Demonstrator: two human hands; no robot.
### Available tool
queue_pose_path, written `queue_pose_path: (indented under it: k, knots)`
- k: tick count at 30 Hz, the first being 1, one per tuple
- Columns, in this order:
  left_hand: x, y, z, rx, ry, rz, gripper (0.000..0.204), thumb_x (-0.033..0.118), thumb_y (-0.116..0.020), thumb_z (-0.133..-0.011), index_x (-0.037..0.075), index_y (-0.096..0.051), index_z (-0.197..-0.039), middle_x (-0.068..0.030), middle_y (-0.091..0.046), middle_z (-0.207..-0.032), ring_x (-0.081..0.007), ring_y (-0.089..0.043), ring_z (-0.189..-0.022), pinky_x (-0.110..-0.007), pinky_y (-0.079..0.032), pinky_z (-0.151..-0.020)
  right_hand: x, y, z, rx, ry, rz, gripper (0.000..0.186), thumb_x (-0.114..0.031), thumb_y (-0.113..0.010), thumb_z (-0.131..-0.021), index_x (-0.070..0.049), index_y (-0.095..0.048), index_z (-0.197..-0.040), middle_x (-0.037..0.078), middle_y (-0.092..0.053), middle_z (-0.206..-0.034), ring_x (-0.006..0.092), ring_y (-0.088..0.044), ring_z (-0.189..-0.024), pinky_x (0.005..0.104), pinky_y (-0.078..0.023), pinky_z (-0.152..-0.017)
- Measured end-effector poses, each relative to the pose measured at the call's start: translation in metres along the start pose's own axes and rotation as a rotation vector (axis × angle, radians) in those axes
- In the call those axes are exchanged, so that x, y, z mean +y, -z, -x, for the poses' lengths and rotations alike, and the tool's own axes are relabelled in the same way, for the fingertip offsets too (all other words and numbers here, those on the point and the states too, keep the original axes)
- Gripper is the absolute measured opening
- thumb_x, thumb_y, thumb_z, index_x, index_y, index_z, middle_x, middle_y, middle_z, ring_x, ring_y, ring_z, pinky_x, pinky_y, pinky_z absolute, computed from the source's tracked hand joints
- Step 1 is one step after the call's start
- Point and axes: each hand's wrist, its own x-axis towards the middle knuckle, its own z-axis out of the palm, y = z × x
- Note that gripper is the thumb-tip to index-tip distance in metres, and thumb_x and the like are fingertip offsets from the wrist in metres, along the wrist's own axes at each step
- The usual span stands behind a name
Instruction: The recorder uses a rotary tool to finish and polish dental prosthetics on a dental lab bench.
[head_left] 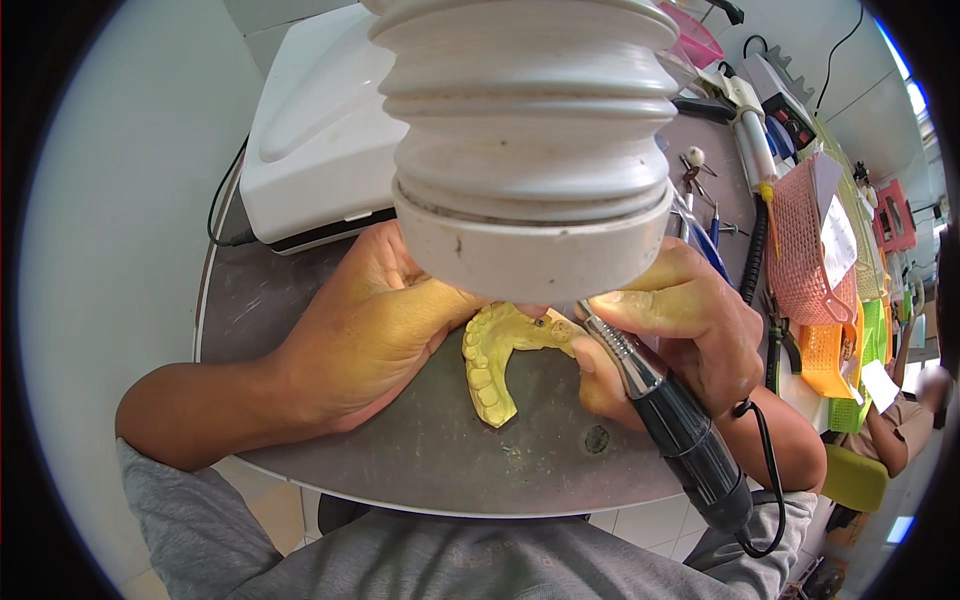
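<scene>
A yellow horseshoe-shaped dental cast (487,375), with moulded teeth along its outer curve, is held just above the table. My left hand (365,330) is closed on its far left part; some of the fingertips are hidden behind the white duct mouth. In my right hand (695,325) is a rotary handpiece (690,440), black with a metal front, gripped like a pen and slanting toward the cast. A right fingertip meets the cast's right end. The handpiece's working tip is hidden by the duct and fingers. A small dark spot marks the cast near there.
A white bellows duct (530,240) hangs over both hands. Back left stands a white machine (320,130) with a black cable. At right are small tools (695,170), a pink basket (800,240), and orange and green baskets. Another person (895,430) sits at far right.
</scene>
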Motion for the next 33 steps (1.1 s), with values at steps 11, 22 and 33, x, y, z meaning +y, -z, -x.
queue_pose_path:
  k: [11,22,33]
  knots:
    - [0.0031,-0.0021,-0.0007,0.007,0.027,-0.014,0.036,0.006,-0.052,-0.099,0.000,-0.046,-0.135,-0.0124,-0.059,-0.124,-0.0180,-0.058,-0.113,-0.035,-0.048,-0.100,0.0002,0.0021,-0.0016,0.005,0.010,-0.029,0.035,0.002,-0.076,-0.078,0.003,-0.057,-0.108,0.019,-0.064,-0.093,0.0280,-0.068,-0.086,0.0351,-0.053,-0.075]
    - [0.0002,-0.0006,-0.0004,-0.006,-0.013,-0.013,0.036,0.005,-0.052,-0.099,0.000,-0.046,-0.134,-0.0131,-0.058,-0.124,-0.0189,-0.058,-0.113,-0.036,-0.048,-0.100,0.0003,0.0004,0.0018,0.005,-0.019,-0.044,0.038,0.002,-0.076,-0.079,0.000,-0.055,-0.111,0.019,-0.064,-0.098,0.0283,-0.067,-0.090,0.0369,-0.053,-0.078]
    - [0.0018,0.0010,-0.0018,-0.023,0.013,-0.027,0.035,0.006,-0.052,-0.099,0.000,-0.047,-0.133,-0.0124,-0.058,-0.123,-0.0183,-0.059,-0.110,-0.036,-0.049,-0.099,-0.0030,0.0018,-0.0006,-0.010,-0.030,0.005,0.039,0.000,-0.078,-0.078,0.000,-0.056,-0.110,0.017,-0.064,-0.096,0.0268,-0.068,-0.090,0.0350,-0.053,-0.078]
